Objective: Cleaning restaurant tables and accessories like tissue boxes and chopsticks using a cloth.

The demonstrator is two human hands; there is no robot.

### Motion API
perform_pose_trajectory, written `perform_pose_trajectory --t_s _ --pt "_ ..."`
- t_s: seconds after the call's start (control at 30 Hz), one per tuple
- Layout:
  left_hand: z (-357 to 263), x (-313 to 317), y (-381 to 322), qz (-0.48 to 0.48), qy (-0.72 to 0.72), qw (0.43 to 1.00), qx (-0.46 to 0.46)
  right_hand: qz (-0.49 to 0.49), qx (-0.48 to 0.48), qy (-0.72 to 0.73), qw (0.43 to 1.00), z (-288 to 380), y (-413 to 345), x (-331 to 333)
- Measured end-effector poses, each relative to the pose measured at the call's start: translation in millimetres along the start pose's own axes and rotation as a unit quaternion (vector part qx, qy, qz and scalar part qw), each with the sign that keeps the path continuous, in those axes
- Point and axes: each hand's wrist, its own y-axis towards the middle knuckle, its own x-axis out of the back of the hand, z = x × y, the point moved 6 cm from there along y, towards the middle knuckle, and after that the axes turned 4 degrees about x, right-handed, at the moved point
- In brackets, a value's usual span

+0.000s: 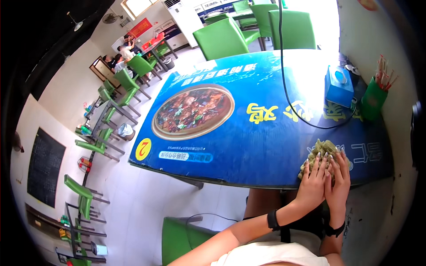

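Observation:
Close to the table's near right edge lies a bunched, fuzzy olive-yellow mass (322, 148), maybe cloth or yarn; its exact kind is unclear. My left hand (314, 183) covers its left side, fingers stretched over the top. Beside it, my right hand (338, 181) cups the right side, and the two hands touch near the thumbs. Both palms and the underside of the mass are hidden. Beneath it is the blue printed tabletop (253, 143), with a picture of a dish and large lettering. Dark bands circle both my wrists.
A black cable (286, 83) hangs down and curves across the table. At the right stand a blue tissue box (338, 87) and a green holder (373, 99) of wrapped sticks. Green chairs (221, 40) are beyond the table; another chair (179, 241) is at lower left. People sit far off.

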Motion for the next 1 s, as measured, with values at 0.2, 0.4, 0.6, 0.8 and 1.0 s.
perform_pose_trajectory --t_s 0.2,0.4,0.6,0.8,1.0 --pt "17 16 -12 0.025 0.036 0.999 -0.014 0.060 0.030 -0.010 0.998 15 4 -25" --pt "64 53 -43 0.041 0.047 0.997 0.049 0.123 0.092 -0.033 0.988 59 1 -73" --pt "92 96 -79 0.074 0.094 0.972 0.202 0.184 0.209 0.067 0.958 112 10 -107" --pt "114 113 -96 0.052 0.136 0.955 0.257 0.190 0.219 0.129 0.948 140 13 -129" --pt "103 101 -84 0.032 0.221 0.948 0.229 0.208 0.194 0.136 0.949 122 19 -117"
